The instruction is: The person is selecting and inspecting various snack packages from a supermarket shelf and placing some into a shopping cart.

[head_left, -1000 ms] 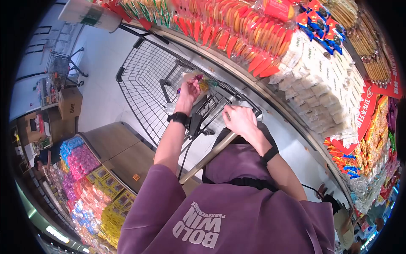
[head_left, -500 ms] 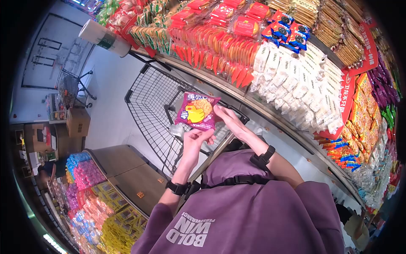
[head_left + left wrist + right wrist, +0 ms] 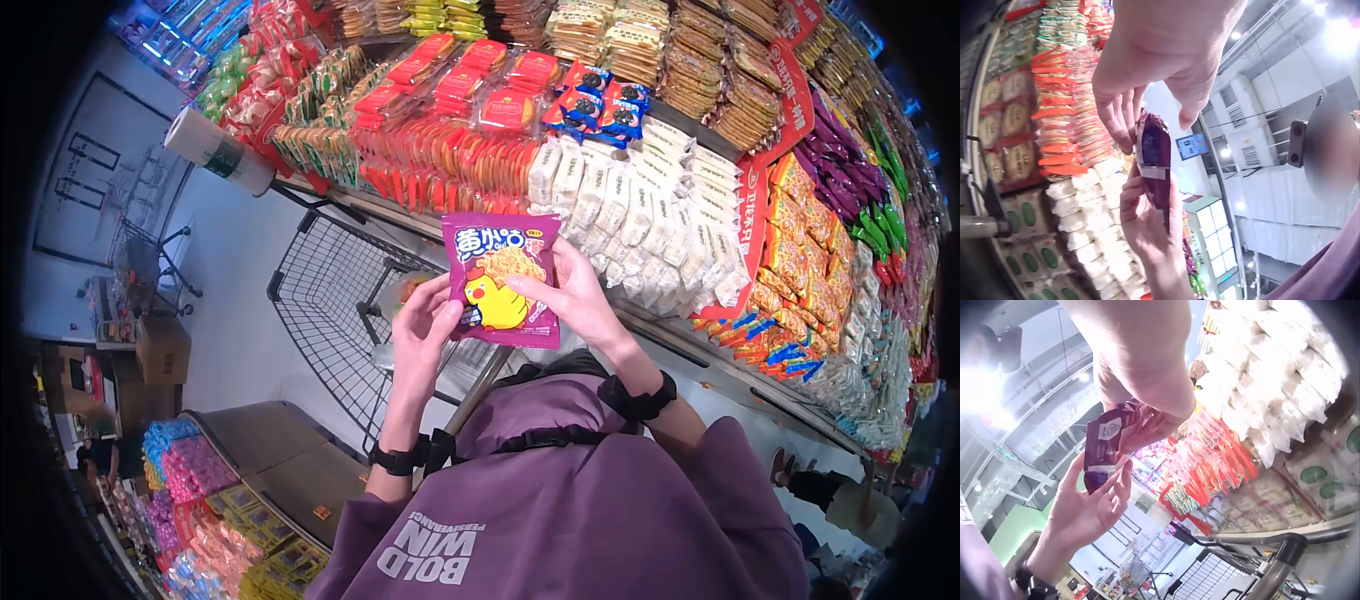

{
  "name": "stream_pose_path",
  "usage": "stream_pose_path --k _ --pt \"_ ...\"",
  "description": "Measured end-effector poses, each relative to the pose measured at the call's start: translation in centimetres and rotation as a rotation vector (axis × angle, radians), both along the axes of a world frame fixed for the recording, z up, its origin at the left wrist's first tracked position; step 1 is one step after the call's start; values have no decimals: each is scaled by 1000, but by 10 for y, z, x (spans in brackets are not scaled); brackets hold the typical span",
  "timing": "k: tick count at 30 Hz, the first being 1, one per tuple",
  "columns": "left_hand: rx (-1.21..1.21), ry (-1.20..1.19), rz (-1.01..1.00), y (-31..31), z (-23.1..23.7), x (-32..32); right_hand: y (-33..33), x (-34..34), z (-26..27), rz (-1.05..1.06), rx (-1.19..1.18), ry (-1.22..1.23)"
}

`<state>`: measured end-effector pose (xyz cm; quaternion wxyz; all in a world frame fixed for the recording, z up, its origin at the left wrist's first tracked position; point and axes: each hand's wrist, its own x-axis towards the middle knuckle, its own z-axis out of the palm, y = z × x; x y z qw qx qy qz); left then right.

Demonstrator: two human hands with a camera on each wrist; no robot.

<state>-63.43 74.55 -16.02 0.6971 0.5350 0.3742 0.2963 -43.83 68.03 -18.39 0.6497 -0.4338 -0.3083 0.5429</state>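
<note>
And up it comes: the purple packet (image 3: 502,280), down over the shopping cart (image 3: 318,290) half a second ago, is now raised in front of the chest, its printed front turned squarely to the head camera and standing nearly upright. Both hands are on it now. The left hand (image 3: 424,316) pinches the lower left side with its fingers drawn in close, and the right hand (image 3: 582,300), which a second ago was on the cart's push bar (image 3: 1272,575), grips the right side with its thumb across the front (right over the picture of the yellow chick). For the work in hand, that looks like a steady two-sided hold with the print easy to read, though the right thumb hides part of it. Now the edges: ahead and to the right runs the lip of the display shelf (image 3: 740,368), with the stacked white packets (image 3: 650,215) behind the right hand in this view; the gap looks real, but its depth I can't judge. The freer side is left and below, where the cart's wire basket opens upward and bare floor (image 3: 225,260) lies beyond; straight down, the push bar would be the thing to clear.
</note>
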Motion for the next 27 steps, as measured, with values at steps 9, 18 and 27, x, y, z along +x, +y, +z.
stream_pose_path --k 9,18,27 --pt "-92 -144 -83 13 26 40 -9 9 38 -122 99 -103" --pt "696 -159 -173 31 26 35 -13 19 41 -105 340 -549" --pt "851 -176 -129 34 19 26 -8 18 53 -125 490 -841"
